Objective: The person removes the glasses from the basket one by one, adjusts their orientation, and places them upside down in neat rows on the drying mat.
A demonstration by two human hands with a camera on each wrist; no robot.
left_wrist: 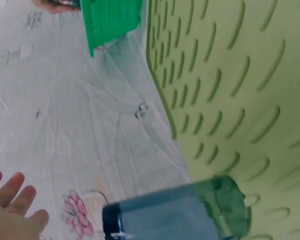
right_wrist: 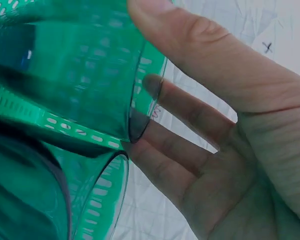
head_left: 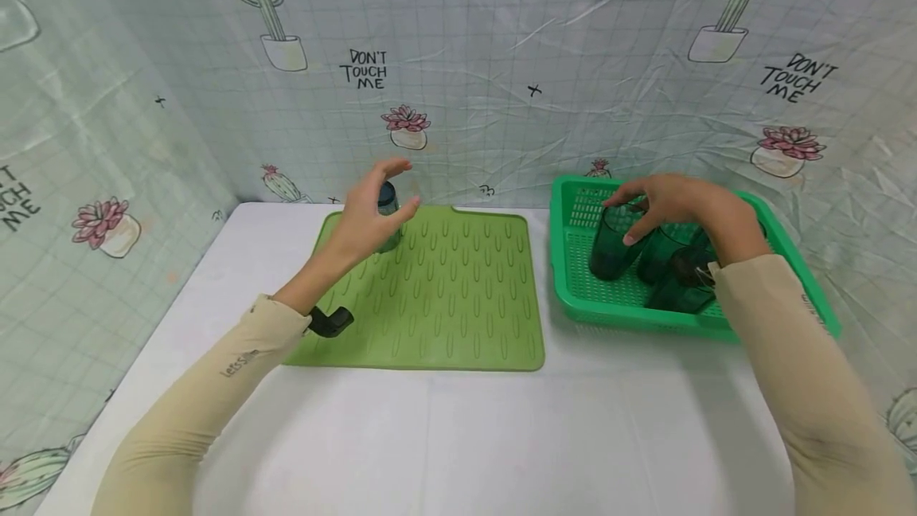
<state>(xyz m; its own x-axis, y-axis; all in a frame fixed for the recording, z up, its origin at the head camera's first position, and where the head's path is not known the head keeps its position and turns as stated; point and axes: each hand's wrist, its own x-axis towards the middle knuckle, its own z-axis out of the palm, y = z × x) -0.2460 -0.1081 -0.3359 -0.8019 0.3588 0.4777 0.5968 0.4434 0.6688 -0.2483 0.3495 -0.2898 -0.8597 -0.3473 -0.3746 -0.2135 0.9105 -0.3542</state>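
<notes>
A dark bluish drinking glass [head_left: 388, 197] stands upright near the back left of the green ridged mat [head_left: 458, 293]. Beside it is my left hand [head_left: 367, 221], thumb and fingers spread apart; the left wrist view shows a gap between that hand [left_wrist: 12, 215] and the glass [left_wrist: 165, 212]. At the right, my right hand [head_left: 680, 199] grips the rim of a tinted glass [head_left: 612, 253] inside the green basket [head_left: 562, 277]. In the right wrist view, the thumb lies on one side of this glass [right_wrist: 85, 75] and fingertips show through its clear wall.
Several more tinted glasses [head_left: 662, 253] crowd the basket under the right forearm, some partly hidden. A white cloth [head_left: 458, 436] covers the table. Patterned sheeting [head_left: 487, 46] rises behind and at both sides. A black wrist-worn device [head_left: 331, 322] juts out below the left wrist.
</notes>
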